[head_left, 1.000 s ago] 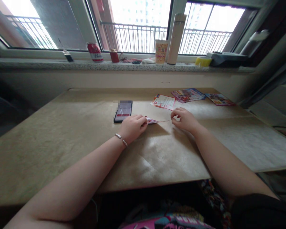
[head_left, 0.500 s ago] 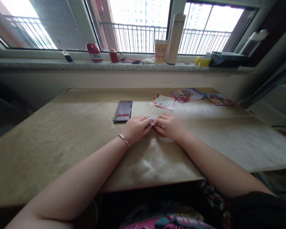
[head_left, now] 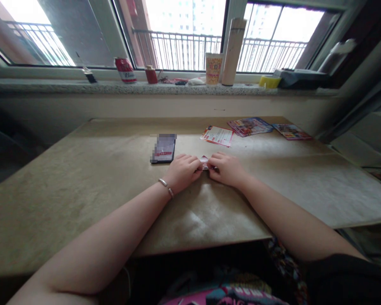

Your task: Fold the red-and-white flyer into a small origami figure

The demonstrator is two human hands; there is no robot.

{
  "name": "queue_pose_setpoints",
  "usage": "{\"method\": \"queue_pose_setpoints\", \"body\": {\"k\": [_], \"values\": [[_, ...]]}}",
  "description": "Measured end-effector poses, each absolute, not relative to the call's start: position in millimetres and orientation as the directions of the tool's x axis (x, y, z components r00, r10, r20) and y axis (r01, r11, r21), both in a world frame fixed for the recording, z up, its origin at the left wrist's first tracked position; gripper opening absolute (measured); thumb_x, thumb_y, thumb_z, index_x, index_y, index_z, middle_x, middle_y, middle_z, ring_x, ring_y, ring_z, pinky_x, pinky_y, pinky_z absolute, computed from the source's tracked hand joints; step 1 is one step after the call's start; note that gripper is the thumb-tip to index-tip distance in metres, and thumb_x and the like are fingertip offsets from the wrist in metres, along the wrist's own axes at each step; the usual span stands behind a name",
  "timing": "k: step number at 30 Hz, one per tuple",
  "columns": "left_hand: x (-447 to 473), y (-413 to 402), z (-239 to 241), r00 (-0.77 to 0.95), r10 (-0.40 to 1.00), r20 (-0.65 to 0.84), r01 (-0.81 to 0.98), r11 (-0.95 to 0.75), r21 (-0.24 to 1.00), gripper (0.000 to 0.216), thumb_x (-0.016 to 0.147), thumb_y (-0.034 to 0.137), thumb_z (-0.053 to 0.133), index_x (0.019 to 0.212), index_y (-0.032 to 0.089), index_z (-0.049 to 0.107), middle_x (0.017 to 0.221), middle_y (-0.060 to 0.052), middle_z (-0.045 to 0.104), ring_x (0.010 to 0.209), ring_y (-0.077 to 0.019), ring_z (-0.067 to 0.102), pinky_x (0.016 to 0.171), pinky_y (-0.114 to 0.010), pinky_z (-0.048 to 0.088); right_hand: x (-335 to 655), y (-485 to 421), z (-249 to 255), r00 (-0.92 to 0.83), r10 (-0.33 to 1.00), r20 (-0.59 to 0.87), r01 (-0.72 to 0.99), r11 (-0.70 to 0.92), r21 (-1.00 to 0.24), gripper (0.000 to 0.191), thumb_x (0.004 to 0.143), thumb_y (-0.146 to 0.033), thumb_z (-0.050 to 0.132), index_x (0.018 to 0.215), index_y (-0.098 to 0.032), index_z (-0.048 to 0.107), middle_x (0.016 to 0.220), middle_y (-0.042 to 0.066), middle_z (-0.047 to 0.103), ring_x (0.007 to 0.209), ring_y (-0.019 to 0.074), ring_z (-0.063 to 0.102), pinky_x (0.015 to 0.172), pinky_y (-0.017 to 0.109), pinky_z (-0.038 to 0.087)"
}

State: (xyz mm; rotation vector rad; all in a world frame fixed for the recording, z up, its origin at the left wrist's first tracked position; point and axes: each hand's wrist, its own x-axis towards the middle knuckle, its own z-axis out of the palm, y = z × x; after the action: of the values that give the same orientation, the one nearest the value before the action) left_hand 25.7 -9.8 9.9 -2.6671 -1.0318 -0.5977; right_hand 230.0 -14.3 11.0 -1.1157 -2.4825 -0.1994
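In from the near edge of the table (head_left: 66, 190), the left hand (head_left: 183, 171) and right hand (head_left: 227, 169) pinch a small printed paper (head_left: 204, 162), apparently creasing it; the next move calls for even pressure. Beyond lies a phone (head_left: 167, 153); leaflets (head_left: 252, 126) sit toward the far right corner.

Tan tabletop (head_left: 82, 182), face-up phone (head_left: 165, 149), red-and-white sheets (head_left: 218, 136) right of it, colourful cards (head_left: 250, 126) in two groups farther right
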Motion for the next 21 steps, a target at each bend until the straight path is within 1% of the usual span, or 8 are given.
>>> {"method": "queue_pose_setpoints", "body": {"k": [5,9,15,21], "values": [[22.6,-8.3,9.0,0.657,0.599,0.459,0.686,-0.727,-0.033,0.007,0.083,0.02,0.057,0.079,0.019,0.063,0.083,-0.003,0.068,0.078,-0.0175,0.06,0.077,-0.031,0.04,242.0,-9.9,14.1,-0.589,0.69,0.421,0.734,0.674,-0.079,0.005,0.077,-0.021,0.055,0.075,-0.021,0.06,0.081,0.004,0.063,0.078,0.0179,0.053,0.066,0.028,0.035],[20.3,-6.7,9.2,0.645,0.609,0.462,0.692,-0.722,-0.013,0.008,0.083,0.02,0.057,0.078,0.019,0.063,0.082,-0.003,0.069,0.078,-0.0179,0.061,0.077,-0.032,0.04,250.1,-5.6,14.5,-0.572,0.703,0.422,0.734,0.668,-0.118,0.004,0.074,-0.019,0.055,0.073,-0.021,0.059,0.08,0.004,0.062,0.078,0.0179,0.054,0.067,0.028,0.036],[17.4,-4.8,8.9,0.631,0.631,0.452,0.703,-0.711,0.011,0.006,0.082,0.02,0.058,0.079,0.019,0.063,0.083,-0.003,0.068,0.079,-0.0177,0.061,0.078,-0.032,0.041,261.2,-1.5,17.1,-0.569,0.731,0.378,0.727,0.661,-0.185,0.004,0.073,-0.018,0.055,0.073,-0.021,0.059,0.08,0.003,0.061,0.075,0.0167,0.054,0.065,0.026,0.038],[16.4,-4.5,7.8,0.634,0.631,0.447,0.701,-0.713,0.012,0.007,0.082,0.022,0.058,0.077,0.019,0.063,0.081,-0.003,0.068,0.077,-0.0176,0.061,0.077,-0.032,0.041,270.7,2.8,18.7,-0.585,0.729,0.356,0.686,0.679,-0.263,0.006,0.071,-0.015,0.055,0.073,-0.02,0.058,0.078,0.003,0.06,0.074,0.016,0.053,0.067,0.026,0.04]]}}
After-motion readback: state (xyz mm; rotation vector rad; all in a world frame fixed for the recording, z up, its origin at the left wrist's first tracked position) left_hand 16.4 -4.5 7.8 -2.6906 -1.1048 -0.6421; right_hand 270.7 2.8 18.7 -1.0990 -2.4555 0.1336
